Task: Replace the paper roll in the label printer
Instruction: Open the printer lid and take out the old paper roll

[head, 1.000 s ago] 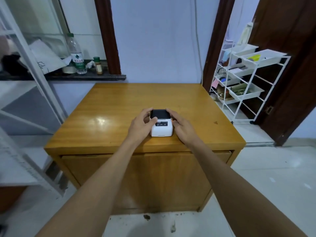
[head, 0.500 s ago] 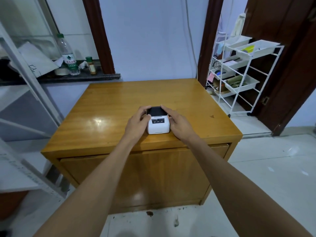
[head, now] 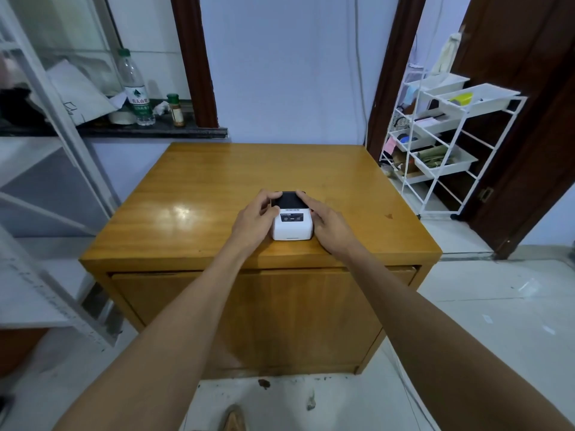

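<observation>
Both hands clasp the printer (head: 292,220) near the worktop's (head: 217,194) front edge, left hand (head: 254,217) and right hand (head: 326,222) cupping its sides, fingertips on the dark lid, likely to open it.
</observation>
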